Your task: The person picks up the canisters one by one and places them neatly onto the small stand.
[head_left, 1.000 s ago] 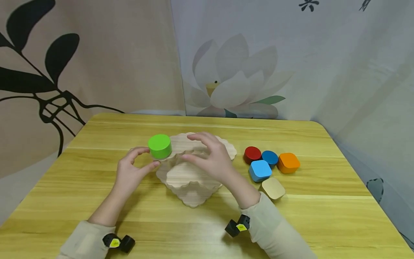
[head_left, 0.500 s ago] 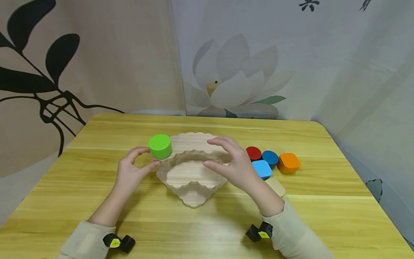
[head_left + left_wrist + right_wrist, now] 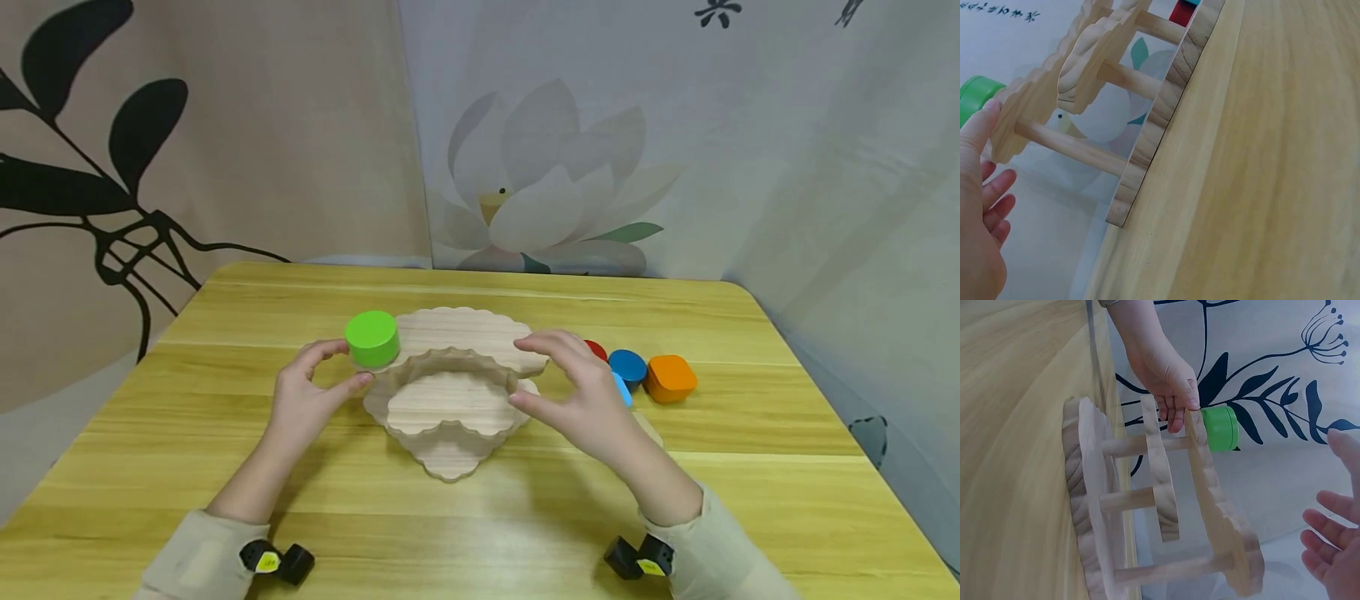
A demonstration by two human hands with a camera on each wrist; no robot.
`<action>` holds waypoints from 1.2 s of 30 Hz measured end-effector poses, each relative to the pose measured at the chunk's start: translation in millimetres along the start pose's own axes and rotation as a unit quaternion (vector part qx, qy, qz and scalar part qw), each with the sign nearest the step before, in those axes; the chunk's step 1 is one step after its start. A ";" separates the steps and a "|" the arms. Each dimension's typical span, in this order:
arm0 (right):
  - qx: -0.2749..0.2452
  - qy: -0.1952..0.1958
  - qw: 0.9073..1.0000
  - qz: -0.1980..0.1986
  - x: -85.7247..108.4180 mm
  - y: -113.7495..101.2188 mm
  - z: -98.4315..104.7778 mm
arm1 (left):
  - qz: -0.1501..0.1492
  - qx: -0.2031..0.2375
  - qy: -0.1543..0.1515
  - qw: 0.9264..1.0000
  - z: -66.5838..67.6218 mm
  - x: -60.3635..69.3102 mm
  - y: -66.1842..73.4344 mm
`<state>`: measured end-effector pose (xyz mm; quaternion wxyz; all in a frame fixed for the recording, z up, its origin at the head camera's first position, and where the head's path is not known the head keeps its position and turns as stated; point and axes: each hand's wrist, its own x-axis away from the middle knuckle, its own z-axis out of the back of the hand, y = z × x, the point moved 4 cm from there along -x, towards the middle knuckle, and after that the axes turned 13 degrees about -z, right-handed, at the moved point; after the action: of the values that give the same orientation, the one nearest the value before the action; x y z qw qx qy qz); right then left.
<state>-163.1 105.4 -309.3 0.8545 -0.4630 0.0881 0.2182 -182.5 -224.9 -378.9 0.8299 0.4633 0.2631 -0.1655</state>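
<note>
A tiered wooden stand (image 3: 450, 400) with scalloped boards on round posts stands mid-table. On the left end of its highest board sits a green round block (image 3: 372, 340). My left hand (image 3: 303, 396) grips that end of the board with thumb and finger, close against the block; other fingers (image 3: 999, 206) curl loosely below the board's level. Over the table, to the stand's right, my right hand (image 3: 577, 392) hangs with thumb and fingers spread apart, holding nothing. It partly covers a red block (image 3: 596, 349) and a light blue block (image 3: 622, 389) in the head view.
Right of the stand lie a dark blue round block (image 3: 627, 367) and an orange block (image 3: 670, 378). A beige block (image 3: 649, 428) is mostly hidden behind my right wrist. Printed curtains hang behind the wooden table (image 3: 750, 500).
My right hand has moved right, from above the stand toward the loose blocks, covering more of them. My left hand and the green block have stayed in place.
</note>
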 end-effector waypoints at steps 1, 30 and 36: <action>0.001 0.002 1.000 0.004 1.6 1.1 1.7 | 0.001 0.001 -0.001 1.000 -0.1 -0.1 0.2; 0.065 0.029 0.997 -0.044 41.4 65.9 54.4 | 0.022 0.023 -0.026 0.999 -0.5 2.0 2.0; 0.102 0.025 0.991 -0.078 52.2 87.7 63.8 | 0.023 0.022 -0.028 0.999 -0.6 0.9 1.1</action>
<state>-159.9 215.3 -358.3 0.9091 -0.3844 0.0950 0.1296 -181.4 -223.8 -378.9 0.8300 0.4826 0.2258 -0.1650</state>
